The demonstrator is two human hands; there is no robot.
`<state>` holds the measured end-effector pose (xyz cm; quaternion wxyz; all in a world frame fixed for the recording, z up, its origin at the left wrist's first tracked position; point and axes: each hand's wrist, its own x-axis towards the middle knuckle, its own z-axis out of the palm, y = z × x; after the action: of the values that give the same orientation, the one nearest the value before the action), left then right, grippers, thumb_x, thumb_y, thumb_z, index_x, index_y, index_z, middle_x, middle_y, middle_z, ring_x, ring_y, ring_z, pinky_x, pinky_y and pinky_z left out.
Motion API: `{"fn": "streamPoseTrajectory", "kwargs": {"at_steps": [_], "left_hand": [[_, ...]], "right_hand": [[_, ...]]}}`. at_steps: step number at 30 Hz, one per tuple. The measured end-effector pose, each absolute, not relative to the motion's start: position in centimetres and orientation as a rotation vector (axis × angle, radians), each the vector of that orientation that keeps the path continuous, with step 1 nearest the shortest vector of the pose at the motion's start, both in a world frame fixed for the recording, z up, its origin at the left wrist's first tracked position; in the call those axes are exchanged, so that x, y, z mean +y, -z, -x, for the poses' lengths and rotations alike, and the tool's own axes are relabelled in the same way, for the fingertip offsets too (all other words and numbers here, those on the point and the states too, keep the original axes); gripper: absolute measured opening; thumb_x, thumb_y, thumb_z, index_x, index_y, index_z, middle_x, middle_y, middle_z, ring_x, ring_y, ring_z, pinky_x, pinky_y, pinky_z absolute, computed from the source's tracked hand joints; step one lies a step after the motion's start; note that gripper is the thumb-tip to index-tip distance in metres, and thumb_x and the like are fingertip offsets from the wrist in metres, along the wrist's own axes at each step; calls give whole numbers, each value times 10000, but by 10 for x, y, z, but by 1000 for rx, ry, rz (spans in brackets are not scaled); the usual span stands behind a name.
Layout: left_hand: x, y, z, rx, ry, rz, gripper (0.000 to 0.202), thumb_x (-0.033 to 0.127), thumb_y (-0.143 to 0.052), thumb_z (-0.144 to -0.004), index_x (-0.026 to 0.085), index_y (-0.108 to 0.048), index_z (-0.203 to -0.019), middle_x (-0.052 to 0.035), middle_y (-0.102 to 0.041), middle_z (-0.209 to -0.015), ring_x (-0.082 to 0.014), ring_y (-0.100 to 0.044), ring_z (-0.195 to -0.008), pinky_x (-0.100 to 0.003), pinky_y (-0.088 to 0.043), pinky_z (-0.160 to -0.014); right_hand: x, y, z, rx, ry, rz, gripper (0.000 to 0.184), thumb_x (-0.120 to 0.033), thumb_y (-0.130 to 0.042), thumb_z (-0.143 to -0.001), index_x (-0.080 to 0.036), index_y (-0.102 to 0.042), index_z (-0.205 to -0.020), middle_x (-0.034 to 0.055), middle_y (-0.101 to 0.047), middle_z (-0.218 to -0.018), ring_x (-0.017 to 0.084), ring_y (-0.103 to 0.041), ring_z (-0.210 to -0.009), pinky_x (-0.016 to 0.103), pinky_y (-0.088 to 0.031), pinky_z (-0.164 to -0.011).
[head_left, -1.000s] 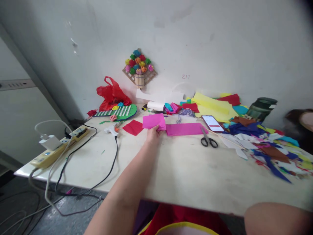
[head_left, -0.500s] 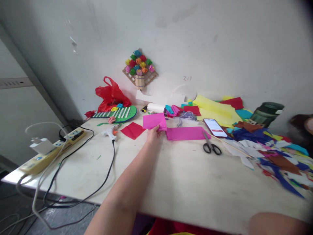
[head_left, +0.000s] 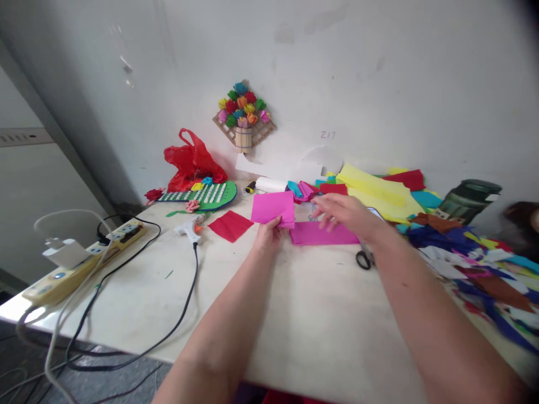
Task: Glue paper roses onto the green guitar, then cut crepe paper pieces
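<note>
My left hand pinches the lower edge of a pink paper square, holding it above the table. To its right, my right hand reaches in over a longer pink paper strip, its fingers apart and nothing in them. Whether it touches the strip I cannot tell. The scissors lie under my right wrist, with one black handle loop showing and the blades mostly hidden. A red paper square rests flat on the table, left of my left hand.
A white glue gun and a yellow power strip with trailing cables occupy the left. Behind stand a green flower-trimmed craft piece and a red plastic bag. Coloured scraps and a dark green bottle are at the right.
My right hand has come in from the lower right and now covers most of the phone and part of the scissors. My left hand still holds the pink square, now turned more upright.
</note>
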<state>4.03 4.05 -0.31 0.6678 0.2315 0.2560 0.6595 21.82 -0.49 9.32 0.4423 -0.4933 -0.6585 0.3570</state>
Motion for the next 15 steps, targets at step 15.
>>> {"fn": "streamPoseTrajectory", "kwargs": {"at_steps": [15], "left_hand": [[36, -2, -44, 1379, -1526, -1160, 274, 248, -770, -541, 196, -514, -461, -94, -591, -620, -316, -471, -1105, -326, -421, -820]], "right_hand": [[60, -27, -222, -910, -930, 964, 296, -327, -657, -649, -178, -570, -890, 38, -674, -792, 189, -640, -766, 351, -530, -701]]}}
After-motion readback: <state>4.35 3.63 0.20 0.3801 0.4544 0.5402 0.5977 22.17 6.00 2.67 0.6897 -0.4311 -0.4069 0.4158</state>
